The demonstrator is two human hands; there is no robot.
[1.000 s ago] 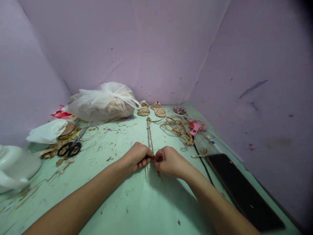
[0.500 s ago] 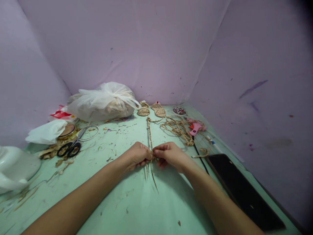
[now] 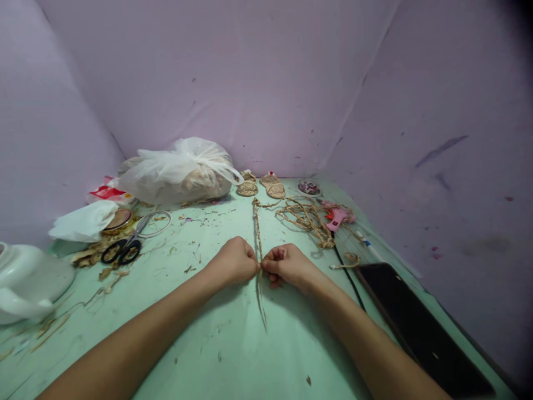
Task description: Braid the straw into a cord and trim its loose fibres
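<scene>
A straw braid (image 3: 259, 239) runs lengthwise down the middle of the desk (image 3: 200, 350). Its near end is pinched between the fingers of the left hand (image 3: 237, 260) and the right hand (image 3: 287, 266), the two close together. Loose strands (image 3: 260, 305) trail below them toward the person. At its far end the braid bends right into a tangled coil of cord (image 3: 306, 219), beside a pink glue gun (image 3: 338, 215). Small woven slippers (image 3: 273, 188) lie behind, near a stuffed plastic bag (image 3: 175, 180). Scissors (image 3: 132, 244) rest at the left.
</scene>
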